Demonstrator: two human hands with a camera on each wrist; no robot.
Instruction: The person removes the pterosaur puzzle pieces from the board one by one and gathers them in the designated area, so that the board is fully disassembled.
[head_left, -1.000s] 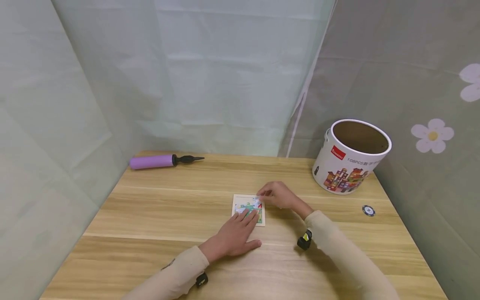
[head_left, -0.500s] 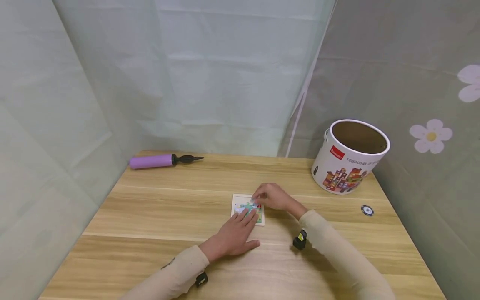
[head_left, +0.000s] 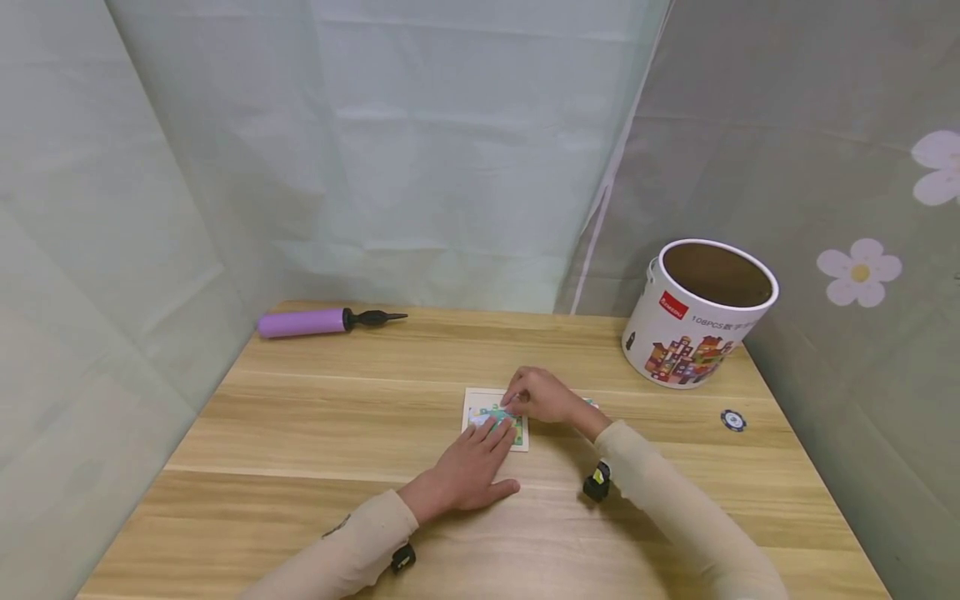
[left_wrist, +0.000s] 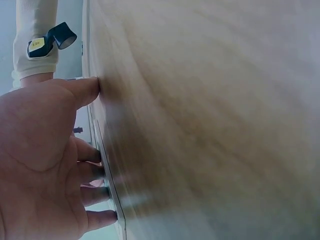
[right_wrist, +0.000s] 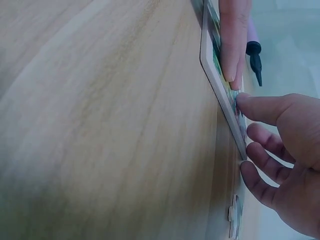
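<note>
A small jigsaw puzzle in a pale tray (head_left: 480, 395) lies flat on the wooden table, its picture green, blue and white. My left hand (head_left: 471, 472) lies across the near part, straight fingertips resting on it and thumb on the table. At the upper right of the picture, my right hand (head_left: 544, 394) pinches a light-coloured puzzle piece (head_left: 507, 409) between thumb and forefinger. In the right wrist view the thumb is right at the picture's surface, while the other fingers curl past the tray's edge. Another puzzle piece (right_wrist: 235, 217) lies on the table beyond the tray, partly hidden by the right wrist in the head view.
A purple hand pump (head_left: 303, 322) with a black nozzle lies at the back left. At the back right stands a large white bucket (head_left: 686, 342) with printed blocks on it. A blue-and-white poker chip (head_left: 733, 420) lies in front of the bucket. Curtains hang behind the table.
My right hand has moved slightly left and inward over the puzzle with the piece. The loose piece behind its wrist now shows. The left hand has stayed put.
</note>
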